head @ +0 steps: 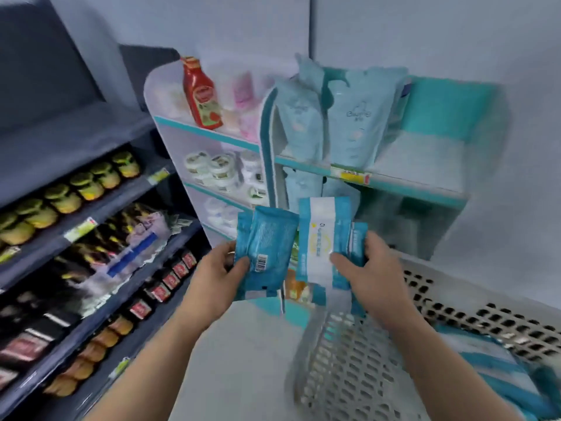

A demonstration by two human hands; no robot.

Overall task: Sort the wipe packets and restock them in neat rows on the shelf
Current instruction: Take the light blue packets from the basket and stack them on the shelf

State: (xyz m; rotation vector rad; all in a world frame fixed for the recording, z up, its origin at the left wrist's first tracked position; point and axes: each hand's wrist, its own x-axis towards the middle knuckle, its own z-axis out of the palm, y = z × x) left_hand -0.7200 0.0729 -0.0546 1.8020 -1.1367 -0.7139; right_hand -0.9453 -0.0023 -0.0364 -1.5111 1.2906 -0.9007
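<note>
My left hand (223, 268) grips a blue wipe packet (267, 247), back side up with a barcode showing; a second blue packet edge sits behind it. My right hand (370, 265) grips a blue packet with a white centre band (321, 235), and more blue packets lie behind that one. Both bundles are held up side by side in front of the teal shelf (394, 183). On that shelf stand tall pale-blue wipe packs (355, 117) upright in a row, with more on the level below.
A grey perforated basket (455, 308) sits at the lower right with blue packets (491, 363) inside. At the left, a white shelf unit carries a ketchup bottle (202, 92) and tubs (218, 170). A dark rack (91, 238) with jars and bottles fills the far left.
</note>
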